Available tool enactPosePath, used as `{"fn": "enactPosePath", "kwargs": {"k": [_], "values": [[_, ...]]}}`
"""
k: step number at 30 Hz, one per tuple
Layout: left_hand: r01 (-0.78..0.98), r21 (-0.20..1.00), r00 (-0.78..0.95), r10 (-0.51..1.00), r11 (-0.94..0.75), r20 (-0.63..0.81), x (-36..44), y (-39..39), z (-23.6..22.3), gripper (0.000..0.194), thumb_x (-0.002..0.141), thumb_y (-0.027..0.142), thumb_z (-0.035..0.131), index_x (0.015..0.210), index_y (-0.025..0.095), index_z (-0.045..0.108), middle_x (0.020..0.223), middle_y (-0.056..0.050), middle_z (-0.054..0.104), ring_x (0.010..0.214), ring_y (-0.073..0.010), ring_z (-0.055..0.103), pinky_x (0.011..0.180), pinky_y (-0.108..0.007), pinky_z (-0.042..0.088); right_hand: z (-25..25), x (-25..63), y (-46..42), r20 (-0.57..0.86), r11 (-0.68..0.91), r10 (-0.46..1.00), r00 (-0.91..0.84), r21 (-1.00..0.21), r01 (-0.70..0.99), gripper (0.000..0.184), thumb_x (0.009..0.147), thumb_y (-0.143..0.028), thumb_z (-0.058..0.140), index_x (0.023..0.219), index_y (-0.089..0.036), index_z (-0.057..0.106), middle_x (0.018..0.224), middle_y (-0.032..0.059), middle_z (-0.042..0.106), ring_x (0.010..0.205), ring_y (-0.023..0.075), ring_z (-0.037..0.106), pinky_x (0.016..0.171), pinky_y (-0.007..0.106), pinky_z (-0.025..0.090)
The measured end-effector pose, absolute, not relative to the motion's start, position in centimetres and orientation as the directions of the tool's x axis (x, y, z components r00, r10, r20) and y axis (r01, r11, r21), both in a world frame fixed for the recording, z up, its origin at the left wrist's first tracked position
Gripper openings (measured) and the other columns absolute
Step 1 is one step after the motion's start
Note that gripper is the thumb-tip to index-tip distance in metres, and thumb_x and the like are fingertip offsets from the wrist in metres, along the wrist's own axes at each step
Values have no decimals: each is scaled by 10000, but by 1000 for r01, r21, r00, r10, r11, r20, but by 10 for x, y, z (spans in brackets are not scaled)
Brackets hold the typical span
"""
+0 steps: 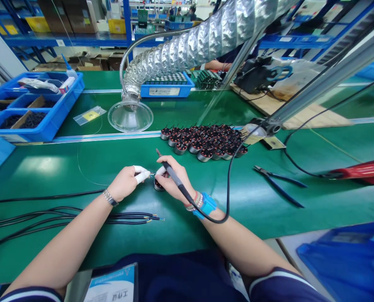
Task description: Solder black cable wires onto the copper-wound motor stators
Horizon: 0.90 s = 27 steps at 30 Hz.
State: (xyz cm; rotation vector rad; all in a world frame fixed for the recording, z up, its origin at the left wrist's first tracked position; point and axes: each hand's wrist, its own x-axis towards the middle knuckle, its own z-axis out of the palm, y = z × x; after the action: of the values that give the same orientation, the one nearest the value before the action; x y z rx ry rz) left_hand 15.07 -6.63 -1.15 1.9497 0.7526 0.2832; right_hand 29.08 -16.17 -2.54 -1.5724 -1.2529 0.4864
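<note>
In the head view, the only one, both hands meet in front of the person, low over the green counter [249,201]. The left hand [122,184], with white finger covers [142,177] on its tips, is drawn into a narrow pinch on what looks like a thin strand [152,174]; it is too small to tell exactly what this is. The right hand [181,173] holds a dark pen-shaped tool [174,175] across its fingers, while its thumb and forefinger close in a second pinch near the strand. Directly under these fingertips, partly hidden, a round part [158,185] sits on the counter, apart from the cluster of similar parts [205,144] farther off. The step in hand seems to be fine finger work at that round part, with the tool carried rather than used, since its tip points up and away. The next move calls, I judge, for a steady left pinch and for keeping the tip clear of the fingers; for the tip to reach the part, the wrist would have to turn. Black cables [133,216] with bared ends lie below the left hand, and pliers [266,173] rest open well to the right.
</note>
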Motion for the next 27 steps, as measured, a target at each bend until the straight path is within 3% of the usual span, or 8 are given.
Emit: {"fn": "enactPosePath", "kwargs": {"k": [5, 10, 14, 16, 21, 27], "values": [[379, 841, 810, 578, -387, -99, 151, -67, -6, 269, 781, 383, 484, 726, 148, 604, 729, -13, 624, 688, -155, 530, 661, -258, 387, -19, 292, -165, 233, 61, 908, 347, -895, 442, 395, 633, -73, 558, 992, -216, 475, 656, -57, 604, 522, 88, 557, 553, 186, 461], [409, 786, 829, 549, -464, -107, 152, -68, -2, 284, 796, 390, 463, 739, 151, 606, 773, -27, 650, 721, -174, 558, 675, -265, 400, -1, 308, -190, 406, 168, 859, 313, -800, 577, 199, 792, -217, 533, 990, -200, 547, 701, -19, 627, 561, 93, 570, 616, 216, 463], [425, 748, 831, 548, -509, -99, 151, -68, -2, 312, 803, 406, 444, 729, 154, 612, 789, -36, 657, 745, -187, 569, 680, -271, 407, 10, 322, -207, 540, 235, 788, 297, -709, 664, 211, 800, -286, 547, 983, -218, 628, 800, 22, 664, 678, 144, 585, 677, 285, 467], [427, 736, 833, 544, -525, -96, 150, -67, -3, 314, 806, 408, 438, 743, 159, 618, 801, -35, 659, 751, -187, 571, 686, -272, 407, 9, 328, -211, 574, 285, 755, 316, -721, 631, 173, 793, -279, 553, 912, -223, 665, 779, 32, 663, 704, 168, 567, 666, 317, 457], [440, 718, 835, 539, -538, -108, 150, -66, -2, 321, 806, 420, 437, 752, 160, 617, 786, -35, 650, 725, -180, 558, 682, -276, 405, -3, 333, -210, 491, 345, 811, 319, -841, 416, 129, 766, -201, 562, 794, -209, 687, 669, 26, 637, 608, 160, 505, 581, 326, 410], [456, 703, 831, 543, -545, -119, 151, -66, 0, 326, 811, 415, 440, 757, 153, 627, 767, -32, 643, 707, -176, 549, 653, -265, 394, -4, 331, -208, 477, 351, 831, 287, -849, 395, 144, 748, -158, 565, 791, -203, 695, 643, 21, 625, 603, 150, 477, 577, 312, 387]]}}
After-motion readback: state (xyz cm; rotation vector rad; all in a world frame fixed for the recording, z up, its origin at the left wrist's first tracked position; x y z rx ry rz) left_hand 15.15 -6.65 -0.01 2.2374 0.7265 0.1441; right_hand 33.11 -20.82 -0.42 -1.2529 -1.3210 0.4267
